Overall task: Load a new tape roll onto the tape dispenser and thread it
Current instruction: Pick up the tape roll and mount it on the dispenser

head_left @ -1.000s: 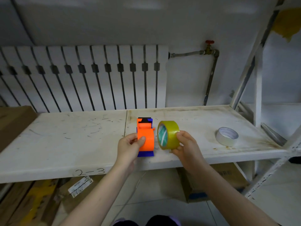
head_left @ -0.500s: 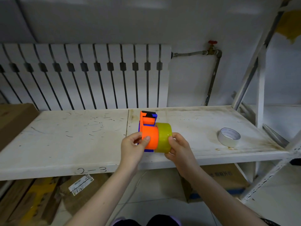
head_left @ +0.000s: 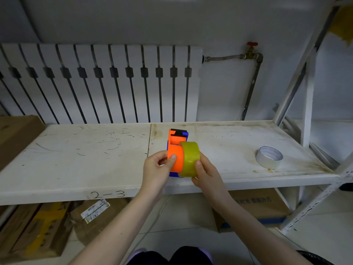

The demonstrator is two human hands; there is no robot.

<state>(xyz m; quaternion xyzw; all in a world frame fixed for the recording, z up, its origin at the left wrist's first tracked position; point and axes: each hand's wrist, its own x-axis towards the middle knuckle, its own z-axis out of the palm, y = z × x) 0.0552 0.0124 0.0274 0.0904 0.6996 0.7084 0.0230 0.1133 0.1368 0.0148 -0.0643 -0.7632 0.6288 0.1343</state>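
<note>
Now left hand (head_left: pixel 155 170) clamps orange plastic tape dispenser (head_left: pixel 176 155), thumb on drum | right hand (head_left: pixel 207 174) fingers grip glossy yellow-green tape roll (head_left: pixel 190 159), flush against dispenser's right side

yellow tape roll (head_left: pixel 190 159) against orange dispenser (head_left: pixel 176 150)

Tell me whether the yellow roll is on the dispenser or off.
On, or nearly: the yellow roll sits flush against the orange dispenser; full seating cannot be told.

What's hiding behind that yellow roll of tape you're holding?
The yellow tape roll sits pressed against the orange tape dispenser, whose blue base peeks out below. The dispenser's hub and the roll's core are covered, so seating can't be judged.
</note>
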